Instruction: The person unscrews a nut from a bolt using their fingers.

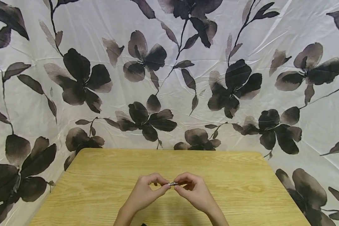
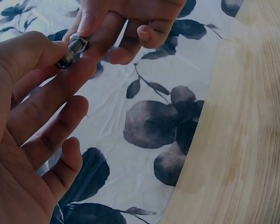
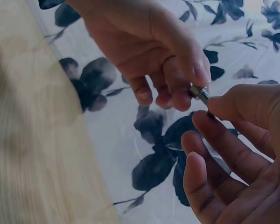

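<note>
Dark object point(image 1: 143, 224): barely showing at the head view's bottom edge, too little to identify
Left-hand grip point(image 1: 148, 192): pinching one end of the threaded metal fitting point(image 3: 199, 92) between thumb and fingertips
Right-hand grip point(image 1: 194, 193): pinching the opposite end, remaining fingers loosely bent
Fitting's place: between both hands, above the tabletop point(image 1: 228, 175), threads visible near the right thumb
Tabletop finish: pale yellow wood grain, rounded far corners
Floral cloth point(image 1: 186, 88): hanging behind and beside, white with dark grey blossoms
</note>
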{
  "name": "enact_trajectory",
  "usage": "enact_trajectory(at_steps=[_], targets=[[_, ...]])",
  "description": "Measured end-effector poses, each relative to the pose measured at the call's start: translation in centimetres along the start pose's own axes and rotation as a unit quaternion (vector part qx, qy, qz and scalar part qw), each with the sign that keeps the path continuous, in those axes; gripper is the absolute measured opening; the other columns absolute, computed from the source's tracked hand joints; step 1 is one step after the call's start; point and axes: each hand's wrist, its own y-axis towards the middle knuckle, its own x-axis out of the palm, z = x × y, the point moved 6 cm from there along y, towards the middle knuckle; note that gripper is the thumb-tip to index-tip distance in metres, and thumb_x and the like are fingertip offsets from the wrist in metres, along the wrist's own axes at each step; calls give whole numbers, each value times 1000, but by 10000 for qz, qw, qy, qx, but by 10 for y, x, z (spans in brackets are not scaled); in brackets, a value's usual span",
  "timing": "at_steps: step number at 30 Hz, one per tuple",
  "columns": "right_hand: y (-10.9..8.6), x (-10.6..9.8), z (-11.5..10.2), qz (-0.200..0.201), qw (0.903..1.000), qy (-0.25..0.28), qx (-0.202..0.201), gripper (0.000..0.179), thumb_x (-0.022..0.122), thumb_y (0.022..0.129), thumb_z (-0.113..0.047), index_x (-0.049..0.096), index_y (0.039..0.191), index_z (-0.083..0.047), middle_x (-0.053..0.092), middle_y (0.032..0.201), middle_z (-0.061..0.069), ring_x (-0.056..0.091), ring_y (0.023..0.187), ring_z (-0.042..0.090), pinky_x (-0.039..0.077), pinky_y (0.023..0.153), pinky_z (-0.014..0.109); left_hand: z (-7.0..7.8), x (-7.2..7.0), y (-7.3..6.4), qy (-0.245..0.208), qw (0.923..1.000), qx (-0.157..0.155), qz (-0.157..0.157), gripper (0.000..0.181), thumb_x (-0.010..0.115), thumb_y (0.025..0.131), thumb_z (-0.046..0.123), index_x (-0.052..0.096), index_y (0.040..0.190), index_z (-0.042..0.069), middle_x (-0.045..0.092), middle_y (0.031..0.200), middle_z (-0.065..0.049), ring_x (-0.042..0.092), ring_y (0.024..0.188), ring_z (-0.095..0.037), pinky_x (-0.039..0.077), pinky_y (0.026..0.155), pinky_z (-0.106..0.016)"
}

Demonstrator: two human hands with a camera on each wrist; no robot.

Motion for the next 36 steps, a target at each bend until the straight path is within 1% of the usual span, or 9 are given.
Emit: enact_trajectory(at_steps=[5, 10, 14, 16, 21, 24, 27, 32, 36], targets=[[0, 5, -1, -106, 9999, 84, 11, 17, 70, 97, -9, 70, 114, -5, 72, 109, 19, 71, 97, 15, 60, 79, 31, 0, -3, -2, -29, 10000, 40, 43, 19, 80, 89, 9, 76, 92, 27, 76, 89, 14, 65, 77, -3, 51, 71, -30], [-2, 7, 1, -182, 9986, 204, 449, 38, 68, 100, -14, 58, 135, -6, 69, 121, 21, 69, 106, 16, 57, 85, 29, 1, -4, -6, -28, 9996, 199, 185, 17, 81, 89, 10, 76, 91, 26, 78, 90, 9, 67, 77, -4, 51, 71, -30], [-2, 5, 4, 64, 9959, 195, 876, 46, 66, 101, -18, 51, 144, -9, 69, 124, 22, 69, 108, 15, 56, 89, 29, 2, -7, -7, 27, 9991, 277, 315, 19, 81, 89, 10, 75, 91, 27, 77, 91, 9, 68, 80, -5, 52, 70, -30], [-1, 4, 6, 185, 9941, 196, 1046, 49, 67, 101, -20, 49, 146, -10, 71, 122, 21, 70, 105, 16, 56, 85, 29, 3, -9, -8, 95, 9987, 303, 395, 22, 82, 87, 8, 75, 91, 28, 77, 91, 11, 68, 80, -5, 52, 70, -29], [0, 5, 11, 323, 9911, 117, 1282, 40, 69, 100, -27, 61, 134, -7, 75, 110, 15, 70, 91, 18, 53, 70, 27, 6, -12, -10, 195, 9971, 541, 501, 26, 84, 84, 4, 77, 93, 27, 77, 92, 9, 67, 81, -7, 51, 69, -26], [0, 8, 13, 243, 9918, 48, 1254, 29, 69, 100, -28, 70, 119, -6, 76, 103, 13, 71, 90, 18, 55, 72, 26, 8, -11, -11, 228, 9954, 805, 466, 26, 84, 83, 2, 78, 95, 25, 77, 93, 6, 67, 82, -9, 49, 67, -24], [-1, 11, 15, 105, 9927, 78, 1197, 24, 68, 101, -29, 74, 111, -8, 77, 98, 11, 73, 91, 19, 57, 80, 27, 9, -9, -12, 337, 9939, 963, 420, 25, 85, 83, 2, 78, 95, 23, 77, 93, 7, 67, 85, -8, 52, 68, -23], [-1, 12, 15, -19, 9934, 123, 1139, 24, 67, 101, -29, 74, 110, -8, 78, 98, 12, 75, 93, 23, 58, 85, 29, 10, -8, -11, 457, 9928, 1020, 422, 23, 84, 83, 2, 78, 94, 22, 75, 90, 6, 68, 86, -8, 55, 72, -25], [-1, 8, 10, 16, 9947, 42, 1024, 24, 68, 101, -25, 72, 112, -4, 77, 101, 16, 74, 91, 15, 59, 81, 29, 9, -6, -8, 523, 9932, 967, 372, 22, 83, 85, 5, 77, 95, 24, 74, 89, 8, 66, 82, -6, 52, 70, -24]])
